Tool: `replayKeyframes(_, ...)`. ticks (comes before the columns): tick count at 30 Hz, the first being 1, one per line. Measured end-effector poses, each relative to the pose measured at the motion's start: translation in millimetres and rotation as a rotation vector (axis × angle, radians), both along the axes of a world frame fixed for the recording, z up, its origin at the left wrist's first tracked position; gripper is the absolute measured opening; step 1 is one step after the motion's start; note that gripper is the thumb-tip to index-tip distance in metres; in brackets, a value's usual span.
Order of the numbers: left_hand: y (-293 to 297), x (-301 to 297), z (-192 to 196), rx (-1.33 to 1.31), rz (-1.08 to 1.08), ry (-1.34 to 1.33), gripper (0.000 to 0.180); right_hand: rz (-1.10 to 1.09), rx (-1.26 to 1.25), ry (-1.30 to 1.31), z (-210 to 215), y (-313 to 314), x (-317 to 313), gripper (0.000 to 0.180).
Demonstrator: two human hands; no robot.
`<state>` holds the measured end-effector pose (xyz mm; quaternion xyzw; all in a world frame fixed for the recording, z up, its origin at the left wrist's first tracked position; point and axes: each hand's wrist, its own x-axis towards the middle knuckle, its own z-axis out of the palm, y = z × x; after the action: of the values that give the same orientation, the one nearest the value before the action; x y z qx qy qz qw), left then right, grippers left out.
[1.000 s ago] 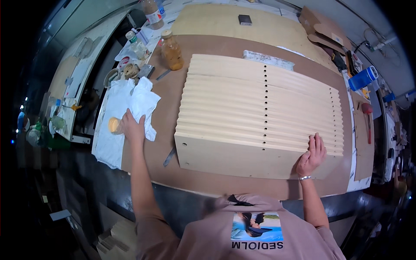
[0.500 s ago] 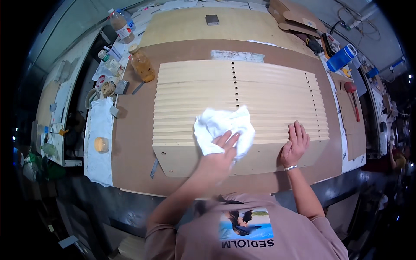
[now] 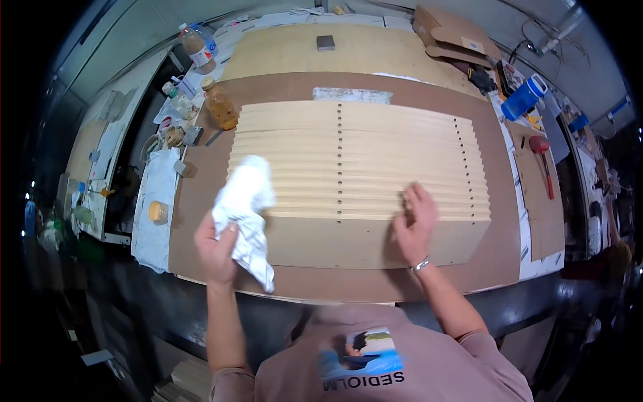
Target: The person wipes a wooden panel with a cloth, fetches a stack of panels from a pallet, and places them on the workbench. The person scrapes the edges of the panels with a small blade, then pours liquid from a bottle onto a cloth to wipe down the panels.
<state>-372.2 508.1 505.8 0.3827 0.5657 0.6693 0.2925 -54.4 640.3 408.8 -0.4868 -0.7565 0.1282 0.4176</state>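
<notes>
My left hand (image 3: 218, 249) is closed round a white cloth (image 3: 249, 191), which hangs in folds by the left end of a pale, ridged wooden block (image 3: 295, 151). The block looks like a stack of boards, with two rows of dark holes across its top and a plain front face. Over its front edge, right of the middle, is my right hand (image 3: 416, 218), its thumb apart from the loosely bent fingers and nothing seen in it. I cannot tell whether the right fingertips touch the wood.
The block lies on a brown board (image 3: 201, 234). A glass jar (image 3: 220, 104) of amber liquid stands at its far left corner. A round yellowish pot (image 3: 158, 212) is on the left, a red-headed mallet (image 3: 540, 145) and blue bottle (image 3: 524, 98) on the right, a grey block (image 3: 325, 43) behind.
My left hand has carried the cloth off the block's middle to its left end, lifting it. My right hand has shifted left along the front edge. The block appears shifted left in view.
</notes>
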Motion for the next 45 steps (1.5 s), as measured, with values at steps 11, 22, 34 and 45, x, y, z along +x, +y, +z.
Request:
replayKeyframes(11,-12,-16,-13,-0.069,-0.336,-0.567,0.042,0.773,-0.592,0.623,78,-19,-184,0.022)
replayKeyframes(22,-1,-193,-54,0.018,-0.145,-0.975,0.044,0.497,-0.857,0.442,60,92,-403,0.026)
replayKeyframes(34,53,-262,-107,-0.035,-0.022,-0.991,0.036,0.032,-0.649,0.504,-18,187,-550,0.078)
replayKeyframes(45,89,-301,-126,-0.028,0.074,-0.985,0.037,0.675,-0.236,-0.006,40,150,-518,0.064)
